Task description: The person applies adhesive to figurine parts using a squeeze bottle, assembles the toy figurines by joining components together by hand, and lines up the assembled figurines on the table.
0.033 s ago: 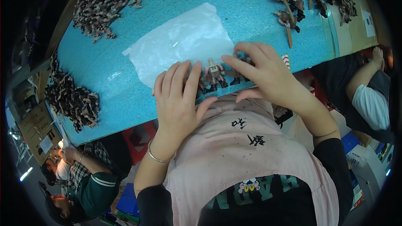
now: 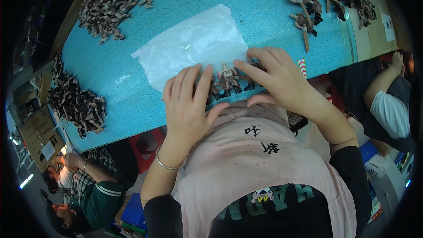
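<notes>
I saw the left hand (image 2: 184,105) and right hand (image 2: 284,79) cupped over toy figures (image 2: 228,77) at the blue table (image 2: 264,22)'s near edge, thumbs apart from fingers; couldn't tell if either gripped. Plastic sheet (image 2: 189,46) lay just beyond. Dark pile (image 2: 77,103) sat left.

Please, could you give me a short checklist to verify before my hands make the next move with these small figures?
1. Hands on both sides of the middle figure: ok, left hand and right hand flank it.
2. Middle figure visible: ok, its front is mostly uncovered.
3. Outer figures fully visible: not ok, fingers partly hide them.
4. Firm hold on the outer figures: cannot tell, the contact is hidden.
5. Plastic sheet free of the hands: cannot tell, the left fingertips overlap it in this view.
6. Dark pile away from the hands: ok.
</notes>
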A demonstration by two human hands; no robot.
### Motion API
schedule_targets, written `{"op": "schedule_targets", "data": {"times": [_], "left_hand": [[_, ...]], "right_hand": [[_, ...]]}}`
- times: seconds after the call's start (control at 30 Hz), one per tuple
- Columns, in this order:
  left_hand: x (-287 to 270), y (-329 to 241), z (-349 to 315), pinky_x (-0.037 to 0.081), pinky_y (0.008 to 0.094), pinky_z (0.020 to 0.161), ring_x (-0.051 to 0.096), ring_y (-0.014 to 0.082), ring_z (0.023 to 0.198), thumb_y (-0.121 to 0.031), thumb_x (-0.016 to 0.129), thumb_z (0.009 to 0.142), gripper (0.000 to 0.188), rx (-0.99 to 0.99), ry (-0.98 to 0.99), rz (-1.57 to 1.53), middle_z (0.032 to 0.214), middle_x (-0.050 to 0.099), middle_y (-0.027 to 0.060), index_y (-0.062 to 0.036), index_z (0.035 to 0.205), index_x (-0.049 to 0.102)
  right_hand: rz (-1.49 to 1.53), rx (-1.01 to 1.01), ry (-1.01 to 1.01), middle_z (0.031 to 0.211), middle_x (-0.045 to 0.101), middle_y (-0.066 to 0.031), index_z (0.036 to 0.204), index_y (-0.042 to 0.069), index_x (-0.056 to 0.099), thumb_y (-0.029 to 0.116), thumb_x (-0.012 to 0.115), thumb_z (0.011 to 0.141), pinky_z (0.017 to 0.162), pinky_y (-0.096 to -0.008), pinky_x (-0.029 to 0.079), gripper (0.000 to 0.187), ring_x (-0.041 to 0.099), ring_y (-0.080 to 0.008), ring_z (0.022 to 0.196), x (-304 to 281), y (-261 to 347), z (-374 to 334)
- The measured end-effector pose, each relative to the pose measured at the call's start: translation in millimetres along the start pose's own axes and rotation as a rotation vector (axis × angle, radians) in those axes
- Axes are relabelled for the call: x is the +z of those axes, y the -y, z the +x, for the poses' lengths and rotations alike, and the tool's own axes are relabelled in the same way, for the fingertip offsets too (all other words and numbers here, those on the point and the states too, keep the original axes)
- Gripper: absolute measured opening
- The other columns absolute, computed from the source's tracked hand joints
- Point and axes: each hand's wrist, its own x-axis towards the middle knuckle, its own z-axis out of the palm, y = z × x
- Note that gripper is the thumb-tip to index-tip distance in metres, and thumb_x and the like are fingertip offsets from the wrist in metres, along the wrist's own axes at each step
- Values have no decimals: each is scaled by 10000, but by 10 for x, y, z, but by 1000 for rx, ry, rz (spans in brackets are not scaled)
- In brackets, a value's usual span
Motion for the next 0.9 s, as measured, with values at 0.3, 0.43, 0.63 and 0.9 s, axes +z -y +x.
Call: {"op": "schedule_targets", "data": {"times": [0.3,0.43,0.63,0.9], "left_hand": [[19,310,-145,425,392,767,541,246,925,-361,730,685,623,65,-91,78,1151,544,93,-104,1231,575],[-121,470,-244,437,389,765,552,275,910,-360,746,664,615,67,-94,73,1132,558,101,-107,1206,600],[-253,539,-337,422,415,800,526,273,969,-417,701,719,699,19,31,60,1196,527,118,-89,1305,507],[-346,788,-566,397,473,934,503,362,1114,-349,710,739,662,-5,-292,-124,1248,519,182,-26,1281,510]], "right_hand": [[-35,-115,-18,1061,526,-111,1192,55,556,319,731,656,777,-391,410,623,517,-276,909,142,105,279],[-30,-125,5,1048,543,-118,1205,58,580,382,710,699,792,-412,418,616,517,-300,897,255,233,421],[-29,-107,56,1077,528,-123,1222,58,559,440,704,708,819,-421,402,656,509,-300,923,309,374,571],[5,-56,-218,1194,517,-185,1205,45,540,156,711,771,916,-421,420,479,511,-344,1063,-269,198,1364]]}}
